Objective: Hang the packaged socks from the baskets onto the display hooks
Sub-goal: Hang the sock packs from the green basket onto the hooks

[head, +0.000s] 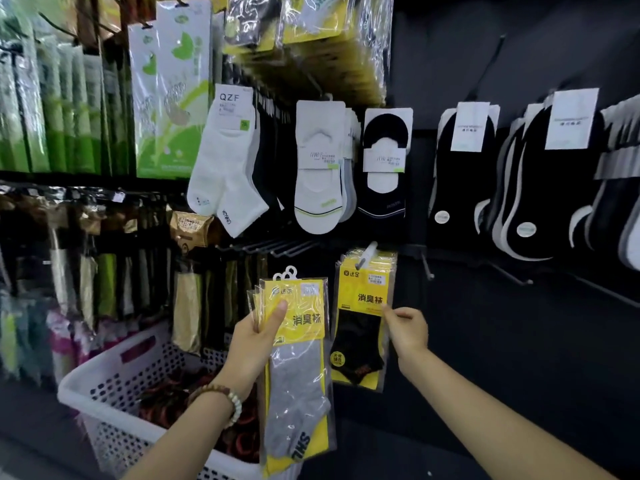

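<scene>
Left hand (254, 344) grips a fanned stack of sock packs (294, 368), thumb pressed flat on the yellow header of the front pack, fingers wrapped behind. The front pack shows a grey sock on a yellow card; white hanger tabs stick up at the top of the stack. The stack is held upright in front of the display, just left of the hung packs and apart from them. A bead bracelet (230, 400) sits on the left wrist.

Right hand (407, 329) pinches the right edge of the front hung pack (363, 320), thumb and fingertips closed on the plastic near the yellow header. This pack holds a black sock. It hangs with several like packs behind it on a hook (367, 252) whose white tip projects forward above them.

White basket (114, 372) stands at lower left, below the left forearm, with dark and red items inside; their kind cannot be told.

Above, a row of hooks carries white ankle socks (225, 161), white liner socks (318, 168) and black liner socks (384, 168). Further black socks hang to the right. Green packs (169, 91) hang at upper left.
</scene>
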`<control>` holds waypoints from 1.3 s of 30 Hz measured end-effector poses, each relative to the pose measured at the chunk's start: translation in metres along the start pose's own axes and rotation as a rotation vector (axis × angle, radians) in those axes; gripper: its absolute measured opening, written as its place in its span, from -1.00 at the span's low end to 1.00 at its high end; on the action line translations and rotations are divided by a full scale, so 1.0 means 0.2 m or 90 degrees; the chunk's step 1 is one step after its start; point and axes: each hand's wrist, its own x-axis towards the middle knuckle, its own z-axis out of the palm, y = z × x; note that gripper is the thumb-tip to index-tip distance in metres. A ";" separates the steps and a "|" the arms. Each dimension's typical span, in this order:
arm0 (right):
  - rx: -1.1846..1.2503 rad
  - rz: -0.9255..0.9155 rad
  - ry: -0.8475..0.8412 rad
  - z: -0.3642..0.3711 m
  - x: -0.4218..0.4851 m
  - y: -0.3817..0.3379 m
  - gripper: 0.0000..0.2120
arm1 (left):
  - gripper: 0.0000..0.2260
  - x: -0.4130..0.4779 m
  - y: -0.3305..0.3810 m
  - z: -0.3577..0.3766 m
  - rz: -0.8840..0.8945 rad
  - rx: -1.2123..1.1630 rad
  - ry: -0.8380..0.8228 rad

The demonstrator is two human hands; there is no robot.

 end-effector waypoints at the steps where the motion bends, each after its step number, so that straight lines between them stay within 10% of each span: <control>1: 0.016 -0.015 -0.064 -0.01 -0.05 -0.02 -0.76 | -0.51 -0.01 0.01 0.02 -0.006 -0.004 -0.004; 5: -0.011 -0.076 -0.289 -0.04 -0.26 -0.10 -0.78 | -0.49 -0.08 0.05 0.12 -0.029 -0.027 -0.026; 15: 0.099 -0.055 -0.295 -0.16 -0.37 -0.14 -0.80 | -0.55 -0.18 0.12 0.19 -0.047 -0.058 -0.046; 39: 0.006 -0.055 -0.021 0.06 0.09 -0.03 -0.85 | -0.63 0.02 0.02 -0.01 -0.017 0.016 0.111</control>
